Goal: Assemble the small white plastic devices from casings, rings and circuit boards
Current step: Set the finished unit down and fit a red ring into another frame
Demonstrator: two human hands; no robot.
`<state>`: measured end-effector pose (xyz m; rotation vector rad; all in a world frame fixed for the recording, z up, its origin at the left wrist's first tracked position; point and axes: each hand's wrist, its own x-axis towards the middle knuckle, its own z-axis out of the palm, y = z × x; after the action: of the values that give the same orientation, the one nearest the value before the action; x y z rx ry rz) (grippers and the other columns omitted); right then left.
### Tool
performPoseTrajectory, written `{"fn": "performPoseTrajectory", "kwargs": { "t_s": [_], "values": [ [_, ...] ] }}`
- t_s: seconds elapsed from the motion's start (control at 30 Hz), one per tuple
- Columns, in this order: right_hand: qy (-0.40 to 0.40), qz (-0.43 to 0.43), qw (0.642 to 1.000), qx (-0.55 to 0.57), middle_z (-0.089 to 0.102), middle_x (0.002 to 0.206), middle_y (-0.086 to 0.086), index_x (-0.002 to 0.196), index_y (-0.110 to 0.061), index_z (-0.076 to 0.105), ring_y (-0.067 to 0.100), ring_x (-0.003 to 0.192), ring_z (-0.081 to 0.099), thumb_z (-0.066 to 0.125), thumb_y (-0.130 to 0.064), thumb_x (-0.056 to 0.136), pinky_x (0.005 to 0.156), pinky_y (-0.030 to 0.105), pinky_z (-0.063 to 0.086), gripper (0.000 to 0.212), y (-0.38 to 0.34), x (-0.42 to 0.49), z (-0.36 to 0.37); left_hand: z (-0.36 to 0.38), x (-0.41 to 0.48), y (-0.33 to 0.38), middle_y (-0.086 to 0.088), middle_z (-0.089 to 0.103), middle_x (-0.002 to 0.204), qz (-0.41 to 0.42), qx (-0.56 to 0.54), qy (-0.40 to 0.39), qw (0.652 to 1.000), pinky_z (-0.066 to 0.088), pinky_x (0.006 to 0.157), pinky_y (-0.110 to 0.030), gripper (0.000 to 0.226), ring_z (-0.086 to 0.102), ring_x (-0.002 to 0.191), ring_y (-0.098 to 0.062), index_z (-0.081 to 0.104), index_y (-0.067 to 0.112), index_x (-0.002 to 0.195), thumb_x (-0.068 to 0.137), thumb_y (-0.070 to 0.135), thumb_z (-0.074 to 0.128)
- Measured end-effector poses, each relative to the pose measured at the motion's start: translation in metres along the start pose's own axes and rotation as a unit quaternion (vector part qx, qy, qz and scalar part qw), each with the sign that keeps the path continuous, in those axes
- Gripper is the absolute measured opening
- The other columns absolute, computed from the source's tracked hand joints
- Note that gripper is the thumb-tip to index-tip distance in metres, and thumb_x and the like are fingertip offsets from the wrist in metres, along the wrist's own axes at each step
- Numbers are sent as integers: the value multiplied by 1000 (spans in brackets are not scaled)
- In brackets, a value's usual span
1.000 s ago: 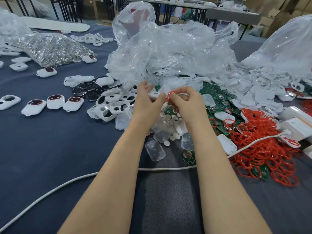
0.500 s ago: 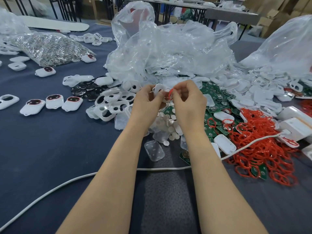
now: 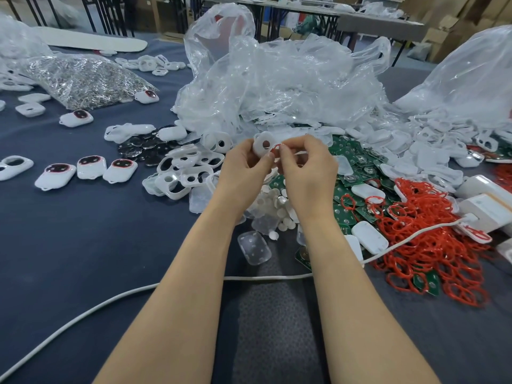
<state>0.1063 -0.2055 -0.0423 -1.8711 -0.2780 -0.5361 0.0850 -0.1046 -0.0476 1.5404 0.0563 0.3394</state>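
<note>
On the dark blue cloth-covered bench [image 3: 83, 245], at nine o'clock from the hands, lies a row of three finished white plastic devices with dark, red-rimmed windows [image 3: 91, 167]. Two more sit toward ten o'clock. Just left of the hands is a heap of empty white plastic casings with oval openings [image 3: 188, 173]. At centre the left hand [image 3: 243, 170] grips a small white plastic casing with a round hole [image 3: 259, 147], and the right hand [image 3: 307, 167] pinches a thin red rubber ring [image 3: 276, 147] against its edge. Green circuit boards [image 3: 357, 173] spread at three o'clock, with a big heap of loose red rings [image 3: 432, 231] at four. Only a handful of devices look finished. This one seems to be at ring-fitting, and most of the parts are unused.
</note>
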Motion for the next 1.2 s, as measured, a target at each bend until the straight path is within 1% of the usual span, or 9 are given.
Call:
{"fn": "performPoseTrajectory", "kwargs": {
  "t_s": [0.13,0.2,0.27,0.4,0.53,0.67,0.87,1.07,1.2],
  "values": [
    [-6,44,998,48,62,71,-14,86,-14,64,-3,63,57,63,-11,89,65,18,49,5,0,3,-2,1,2,-3,3,68,92,-10,-22,19,1000,51,80,-21,17,65,86,-7,54,18,109,94,10,58],
    [4,43,998,50,59,70,-15,85,-15,62,-5,60,53,63,-11,89,62,13,44,6,0,2,-1,1,1,-4,2,68,96,-14,-37,7,999,52,86,-23,16,65,92,-10,54,18,110,95,11,57],
    [16,37,998,43,59,72,-14,85,-16,60,-3,63,53,62,-12,90,64,14,45,7,0,0,1,1,1,-3,-3,67,98,-24,-70,-9,997,54,89,-27,13,66,93,-13,55,17,107,97,9,54],
    [25,45,998,46,65,80,-1,85,-16,61,12,75,59,61,-12,91,73,28,49,6,0,0,2,1,1,-1,-8,68,98,-37,-127,-23,991,55,85,-24,17,68,90,-12,55,8,114,98,5,50],
    [28,59,996,57,63,78,-2,84,-16,61,13,73,57,61,-11,90,74,31,49,7,0,2,2,1,-1,0,-9,68,102,-40,-141,-25,989,55,88,-24,17,68,94,-13,56,8,114,99,5,49],
    [24,45,998,31,66,89,8,87,-15,62,20,80,60,61,-14,90,77,35,49,4,1,1,2,1,-2,1,-14,68,110,-43,-121,-24,991,55,90,-26,24,67,99,-17,55,4,122,99,6,48],
    [28,30,999,12,65,88,5,88,-15,61,18,79,59,61,-14,90,77,35,49,2,1,1,0,3,-2,2,-13,68,108,-38,-90,-12,995,55,85,-22,24,67,94,-13,55,6,122,99,7,48],
    [12,26,1000,5,65,89,9,87,-13,60,22,82,61,60,-12,90,80,41,49,3,1,1,2,2,-2,2,-16,68,110,-41,-84,-18,995,55,90,-28,23,68,102,-20,57,4,120,100,7,47],
    [2,33,999,4,65,92,11,89,-11,59,24,86,61,57,-11,91,81,42,49,3,2,1,2,2,-4,2,-16,69,106,-41,-80,-14,996,56,89,-29,21,69,99,-20,59,5,116,97,7,52]
  ]
}}
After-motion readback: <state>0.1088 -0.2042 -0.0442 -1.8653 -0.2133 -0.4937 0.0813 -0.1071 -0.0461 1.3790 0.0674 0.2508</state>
